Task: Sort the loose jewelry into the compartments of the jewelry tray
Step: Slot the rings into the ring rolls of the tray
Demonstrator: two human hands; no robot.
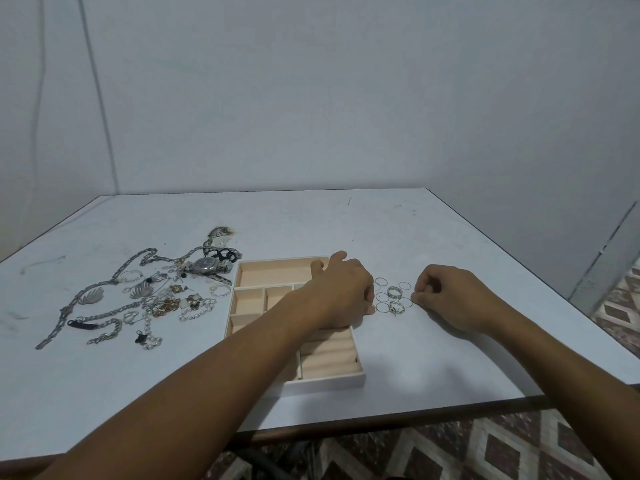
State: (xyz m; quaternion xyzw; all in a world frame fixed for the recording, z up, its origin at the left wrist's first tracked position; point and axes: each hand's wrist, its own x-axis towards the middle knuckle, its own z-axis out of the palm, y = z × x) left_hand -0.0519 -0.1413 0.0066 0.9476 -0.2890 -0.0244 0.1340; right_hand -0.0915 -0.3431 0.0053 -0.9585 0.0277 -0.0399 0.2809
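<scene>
The middle of the jewelry tray (273,271) is hidden by the left forearm, and whether anything is pinched in the curled left hand (341,289) or the curled right hand (450,299) cannot be told. A cluster of thin rings (393,296) lies on the table (381,223) between the two hands, just right of the tray, with fingertips of both at its edges. A tangled heap of chains, pearls and a watch (207,265) is spread well to the left of the tray.

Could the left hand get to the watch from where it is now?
Probably yes: the left hand is over the tray, and the watch lies uncovered just past its far left corner, with nothing between.
</scene>
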